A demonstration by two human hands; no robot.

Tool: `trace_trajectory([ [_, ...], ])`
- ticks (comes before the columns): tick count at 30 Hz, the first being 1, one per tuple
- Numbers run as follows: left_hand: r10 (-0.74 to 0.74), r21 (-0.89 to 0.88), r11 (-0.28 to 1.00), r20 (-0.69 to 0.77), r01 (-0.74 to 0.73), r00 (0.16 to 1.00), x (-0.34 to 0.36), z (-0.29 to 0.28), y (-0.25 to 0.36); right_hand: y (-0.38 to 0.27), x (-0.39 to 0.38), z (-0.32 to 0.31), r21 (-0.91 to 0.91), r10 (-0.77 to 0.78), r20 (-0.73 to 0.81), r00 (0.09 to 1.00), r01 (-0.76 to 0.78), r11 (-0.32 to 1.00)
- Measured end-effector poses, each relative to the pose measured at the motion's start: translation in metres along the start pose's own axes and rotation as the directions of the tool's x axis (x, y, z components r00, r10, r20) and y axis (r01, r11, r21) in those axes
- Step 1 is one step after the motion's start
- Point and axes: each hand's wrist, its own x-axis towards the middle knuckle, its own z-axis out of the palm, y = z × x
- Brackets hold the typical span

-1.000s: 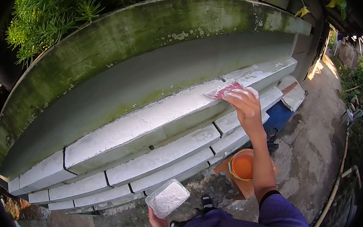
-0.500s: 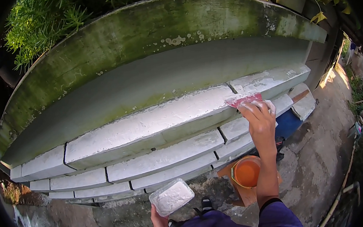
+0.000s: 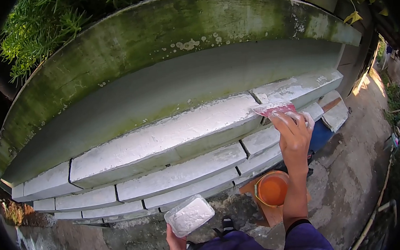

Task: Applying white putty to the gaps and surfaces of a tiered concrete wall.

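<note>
Held in my right hand (image 3: 294, 131) is a red putty scraper (image 3: 281, 108) smeared with white paste. Its blade is at the front edge of the top row of concrete blocks (image 3: 174, 157), close to the dark joint between two blocks. White paste (image 3: 177, 129) coats the upper face of the long block to the left. My left hand (image 3: 175, 242) grips a clear rectangular tub (image 3: 170, 217) by its near left corner, low in front of my body. Thick white putty (image 3: 190, 216) fills the tub. The fingers beneath it are hidden.
A mossy curved concrete wall (image 3: 150, 35) rises behind the blocks, with green plants (image 3: 42, 34) above. An orange bucket (image 3: 271, 188) stands on cardboard (image 3: 273, 217) beside my right forearm. A white sack-like bundle (image 3: 334, 114) lies at the right end. Rough concrete floor (image 3: 349, 169) surrounds this.
My right hand and the scraper have shifted slightly right, toward the block joint and its front edge. My left hand holds the tub in nearly the same place.
</note>
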Motion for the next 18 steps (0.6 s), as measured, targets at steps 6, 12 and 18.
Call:
trace_trajectory([
  [6,0.029,0.052,0.998,-0.035,-0.028,0.999,0.007,0.000,-0.001,0.005,0.009,0.022,-0.004,-0.081,0.027,0.996,0.081,0.997],
  [12,0.037,0.049,0.998,-0.026,-0.036,0.999,0.008,-0.002,-0.001,-0.004,0.002,0.002,0.005,-0.029,-0.033,0.999,0.030,1.000],
  [18,0.019,0.063,0.998,-0.006,-0.019,1.000,0.007,0.003,0.004,-0.005,0.015,0.017,0.084,-0.065,0.023,0.998,0.063,0.994],
])
